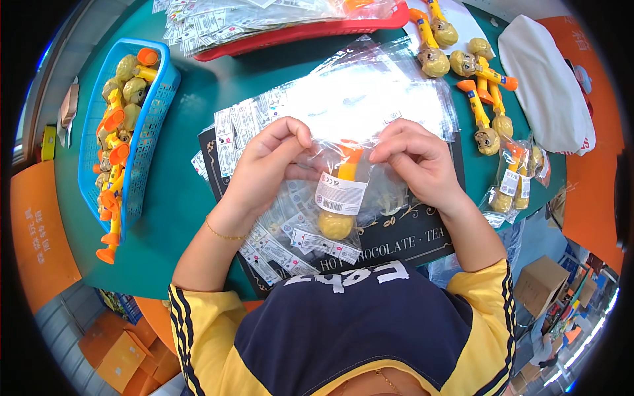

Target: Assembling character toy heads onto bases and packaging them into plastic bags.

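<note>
Between my hands hangs a clear plastic bag (378, 198) with a toy figure (347, 170) inside. The figure's orange base points away from me and its golden head lies toward me; a white printed label covers its middle. My left hand (274, 158) pinches the bag's upper left edge, and my right hand (419, 162) pinches the upper right edge. Both hands are closed, fingertips on the film. Underneath lie a black placemat (422, 228) and loose flat bags with printed labels (264, 254). A thick, glossy stack of clear bags (370, 92) lies just beyond my hands.
At left stands a blue basket (170, 86) full of similar figures. A red tray (304, 32) of printed bags sits at the back. Several loose figures (485, 125) lie at right, with bagged ones (508, 185) nearer me and a white cloth (545, 79) beside them.
</note>
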`<act>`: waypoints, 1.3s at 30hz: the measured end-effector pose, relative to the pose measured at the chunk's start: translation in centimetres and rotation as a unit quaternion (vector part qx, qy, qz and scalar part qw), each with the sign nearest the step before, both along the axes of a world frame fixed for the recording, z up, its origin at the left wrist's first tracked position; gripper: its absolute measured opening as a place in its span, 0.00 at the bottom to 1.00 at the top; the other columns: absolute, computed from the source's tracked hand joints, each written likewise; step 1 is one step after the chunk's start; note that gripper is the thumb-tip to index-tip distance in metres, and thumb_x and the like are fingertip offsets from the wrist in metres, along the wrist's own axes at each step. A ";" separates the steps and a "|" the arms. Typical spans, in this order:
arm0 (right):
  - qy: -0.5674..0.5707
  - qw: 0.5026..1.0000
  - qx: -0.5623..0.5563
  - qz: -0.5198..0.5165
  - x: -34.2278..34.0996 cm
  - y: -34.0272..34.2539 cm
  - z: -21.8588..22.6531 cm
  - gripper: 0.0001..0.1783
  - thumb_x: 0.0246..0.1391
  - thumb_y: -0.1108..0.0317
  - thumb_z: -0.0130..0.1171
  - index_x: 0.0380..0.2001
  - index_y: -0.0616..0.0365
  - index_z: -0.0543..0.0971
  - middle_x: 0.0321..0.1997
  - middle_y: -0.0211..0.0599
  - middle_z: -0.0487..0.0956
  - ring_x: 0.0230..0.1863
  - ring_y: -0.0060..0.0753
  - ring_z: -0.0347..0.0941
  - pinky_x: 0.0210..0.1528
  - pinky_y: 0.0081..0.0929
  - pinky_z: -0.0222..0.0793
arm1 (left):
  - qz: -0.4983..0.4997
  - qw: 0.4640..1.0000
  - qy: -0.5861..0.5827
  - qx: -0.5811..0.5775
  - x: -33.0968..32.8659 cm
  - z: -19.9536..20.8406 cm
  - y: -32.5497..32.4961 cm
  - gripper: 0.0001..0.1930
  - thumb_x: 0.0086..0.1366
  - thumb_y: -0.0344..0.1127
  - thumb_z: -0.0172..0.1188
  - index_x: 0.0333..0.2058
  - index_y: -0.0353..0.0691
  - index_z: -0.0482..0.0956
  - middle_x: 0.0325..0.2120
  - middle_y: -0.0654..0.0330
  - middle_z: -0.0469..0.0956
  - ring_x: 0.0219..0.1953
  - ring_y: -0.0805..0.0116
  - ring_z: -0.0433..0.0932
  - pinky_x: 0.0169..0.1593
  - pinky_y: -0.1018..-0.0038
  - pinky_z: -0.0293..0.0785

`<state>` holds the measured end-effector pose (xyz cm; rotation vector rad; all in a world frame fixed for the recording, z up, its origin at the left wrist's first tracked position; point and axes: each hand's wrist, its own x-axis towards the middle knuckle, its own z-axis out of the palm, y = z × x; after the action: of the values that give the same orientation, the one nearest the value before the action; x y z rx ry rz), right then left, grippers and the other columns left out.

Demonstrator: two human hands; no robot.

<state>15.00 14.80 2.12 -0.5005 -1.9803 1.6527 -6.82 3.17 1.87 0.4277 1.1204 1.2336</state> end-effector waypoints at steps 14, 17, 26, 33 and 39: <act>-0.023 0.997 0.077 -0.003 0.4 1.1 0.5 0.13 0.46 0.85 0.51 0.30 0.59 0.82 0.32 0.32 0.74 0.35 0.25 0.71 0.35 0.20 0.65 | 0.003 0.999 -0.024 0.026 -0.1 0.9 0.4 0.16 0.63 0.25 0.48 0.51 0.34 0.68 0.46 0.50 0.74 0.45 0.61 0.79 0.44 0.71 0.78; -0.044 0.997 0.064 0.008 0.4 1.1 0.8 0.14 0.44 0.85 0.48 0.28 0.60 0.81 0.33 0.34 0.75 0.37 0.26 0.71 0.39 0.21 0.65 | -0.053 0.997 0.008 0.056 0.1 0.6 -0.1 0.18 0.62 0.24 0.50 0.51 0.31 0.70 0.48 0.50 0.75 0.46 0.63 0.78 0.47 0.74 0.76; -0.050 0.994 0.093 0.041 0.7 1.5 0.7 0.14 0.41 0.86 0.49 0.29 0.60 0.81 0.35 0.34 0.73 0.40 0.28 0.70 0.43 0.22 0.65 | -0.068 0.995 0.073 0.006 0.1 0.4 -0.1 0.05 0.65 0.30 0.56 0.37 0.35 0.76 0.34 0.59 0.80 0.37 0.73 0.79 0.41 0.79 0.76; -0.085 0.988 0.121 0.054 0.8 1.7 1.0 0.12 0.43 0.84 0.48 0.27 0.61 0.79 0.36 0.35 0.72 0.40 0.31 0.70 0.45 0.24 0.65 | -0.067 0.996 0.064 0.011 0.0 -0.2 -0.1 0.04 0.66 0.29 0.54 0.37 0.37 0.75 0.36 0.60 0.79 0.38 0.74 0.79 0.42 0.78 0.76; -0.134 0.977 0.155 0.065 1.6 2.8 2.0 0.08 0.48 0.78 0.46 0.27 0.62 0.76 0.35 0.36 0.71 0.40 0.32 0.69 0.45 0.28 0.64 | -0.057 0.996 0.057 0.036 0.5 0.3 -0.2 0.04 0.67 0.29 0.52 0.38 0.37 0.73 0.39 0.58 0.79 0.41 0.76 0.77 0.48 0.78 0.73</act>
<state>16.57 17.60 4.09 -0.5062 -2.4629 1.3658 -6.36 2.93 2.13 0.6150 1.1356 1.1634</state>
